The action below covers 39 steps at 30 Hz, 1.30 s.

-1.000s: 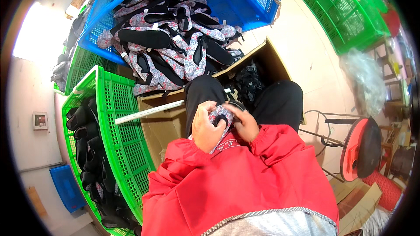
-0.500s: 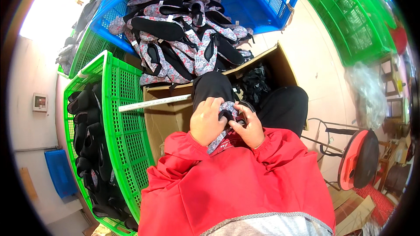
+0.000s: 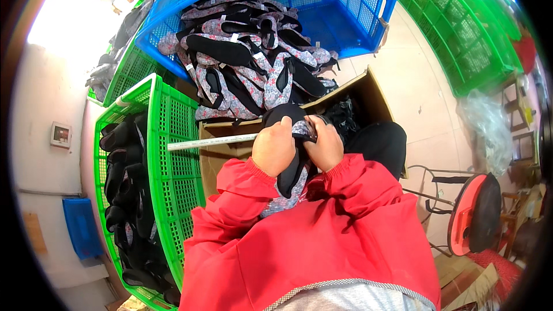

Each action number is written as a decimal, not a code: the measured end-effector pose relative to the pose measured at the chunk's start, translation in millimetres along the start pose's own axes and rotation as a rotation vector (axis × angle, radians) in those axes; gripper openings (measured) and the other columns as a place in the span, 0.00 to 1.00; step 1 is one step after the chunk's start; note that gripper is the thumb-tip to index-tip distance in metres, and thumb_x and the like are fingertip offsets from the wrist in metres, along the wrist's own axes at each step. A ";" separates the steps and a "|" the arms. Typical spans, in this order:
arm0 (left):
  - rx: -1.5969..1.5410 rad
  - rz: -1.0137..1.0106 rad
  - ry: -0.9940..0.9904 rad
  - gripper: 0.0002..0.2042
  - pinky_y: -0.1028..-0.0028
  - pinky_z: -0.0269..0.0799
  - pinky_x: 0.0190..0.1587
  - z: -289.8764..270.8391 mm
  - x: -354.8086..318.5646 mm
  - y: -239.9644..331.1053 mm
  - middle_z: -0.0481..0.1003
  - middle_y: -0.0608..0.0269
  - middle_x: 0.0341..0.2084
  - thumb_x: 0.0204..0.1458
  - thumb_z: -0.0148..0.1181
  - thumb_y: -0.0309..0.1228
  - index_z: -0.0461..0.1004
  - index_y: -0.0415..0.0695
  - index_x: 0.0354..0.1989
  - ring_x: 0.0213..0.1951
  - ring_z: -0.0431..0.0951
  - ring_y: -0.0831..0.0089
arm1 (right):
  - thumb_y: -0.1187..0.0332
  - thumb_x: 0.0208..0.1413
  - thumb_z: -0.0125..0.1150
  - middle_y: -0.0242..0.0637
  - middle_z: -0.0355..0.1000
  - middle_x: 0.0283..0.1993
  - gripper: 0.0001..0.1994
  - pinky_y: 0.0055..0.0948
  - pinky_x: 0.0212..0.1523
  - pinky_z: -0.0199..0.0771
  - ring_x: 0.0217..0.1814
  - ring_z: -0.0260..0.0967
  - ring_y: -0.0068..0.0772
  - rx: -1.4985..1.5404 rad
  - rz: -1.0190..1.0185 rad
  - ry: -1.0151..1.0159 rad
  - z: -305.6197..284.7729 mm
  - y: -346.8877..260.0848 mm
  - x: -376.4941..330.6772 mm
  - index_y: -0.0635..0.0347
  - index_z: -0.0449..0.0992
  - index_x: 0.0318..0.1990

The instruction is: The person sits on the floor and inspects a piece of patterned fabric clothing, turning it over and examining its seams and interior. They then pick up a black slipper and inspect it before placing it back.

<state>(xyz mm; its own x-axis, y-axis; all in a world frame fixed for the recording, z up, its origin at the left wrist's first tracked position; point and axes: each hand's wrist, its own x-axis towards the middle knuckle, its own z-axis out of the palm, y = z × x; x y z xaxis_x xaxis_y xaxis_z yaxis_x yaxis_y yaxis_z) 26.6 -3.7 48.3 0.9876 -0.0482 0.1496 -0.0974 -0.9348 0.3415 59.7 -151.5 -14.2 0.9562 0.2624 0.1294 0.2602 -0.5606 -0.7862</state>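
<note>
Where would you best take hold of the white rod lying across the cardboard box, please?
Probably grip the white rod at its free left end, coming from above. That end juts out over the green crate, while its right end runs behind the left hand. It lies level across the cardboard box, so fingers can close around it.

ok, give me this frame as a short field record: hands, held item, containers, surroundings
left hand: grips the black-and-floral fabric shoe upper from the left
right hand: pinches the same upper at its top edge
sleeves: red jacket
blue plastic crate: ahead, heaped with floral and black uppers
green plastic crate: to the person's left, holds black pieces
brown cardboard box: under the hands, a white rod across it
red round stool: right side
</note>
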 end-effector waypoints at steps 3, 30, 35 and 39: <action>0.030 -0.034 0.106 0.06 0.58 0.73 0.29 -2.4 5.1 4.6 0.73 0.47 0.24 0.46 0.54 0.21 0.65 0.39 0.32 0.27 0.77 0.49 | 0.70 0.42 0.66 0.49 0.74 0.40 0.25 0.44 0.48 0.71 0.47 0.70 0.54 -0.012 0.013 -0.017 -6.4 -3.8 15.8 0.52 0.72 0.52; -0.388 0.200 0.027 0.12 0.60 0.71 0.34 -29.7 -17.0 -12.1 0.71 0.54 0.24 0.35 0.59 0.19 0.76 0.41 0.33 0.30 0.74 0.49 | 0.83 0.45 0.56 0.45 0.75 0.36 0.13 0.33 0.42 0.71 0.39 0.73 0.44 0.382 -0.433 -0.503 -60.1 -17.3 25.1 0.65 0.76 0.40; -0.892 -0.328 -0.387 0.03 0.73 0.71 0.32 -34.5 -32.8 -15.0 0.76 0.68 0.28 0.53 0.60 0.22 0.73 0.39 0.29 0.29 0.75 0.81 | 0.82 0.48 0.55 0.29 0.70 0.26 0.11 0.23 0.30 0.67 0.28 0.65 0.18 0.767 -0.168 -0.785 -60.4 -13.0 18.5 0.65 0.75 0.40; -1.717 -0.651 -0.443 0.09 0.76 0.76 0.37 -32.3 -48.0 -14.7 0.78 0.59 0.36 0.58 0.58 0.25 0.72 0.35 0.45 0.33 0.78 0.76 | 0.74 0.58 0.59 0.21 0.63 0.25 0.11 0.16 0.21 0.50 0.22 0.54 0.09 1.085 0.192 -1.023 -66.5 -8.7 13.9 0.57 0.71 0.48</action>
<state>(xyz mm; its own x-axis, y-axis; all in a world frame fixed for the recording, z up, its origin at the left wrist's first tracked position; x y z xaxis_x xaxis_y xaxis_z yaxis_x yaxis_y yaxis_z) -23.4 23.7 66.1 0.8454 -0.2158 -0.4886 0.5292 0.4620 0.7116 79.6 -195.1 34.7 0.3400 0.9313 -0.1309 -0.5152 0.0680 -0.8544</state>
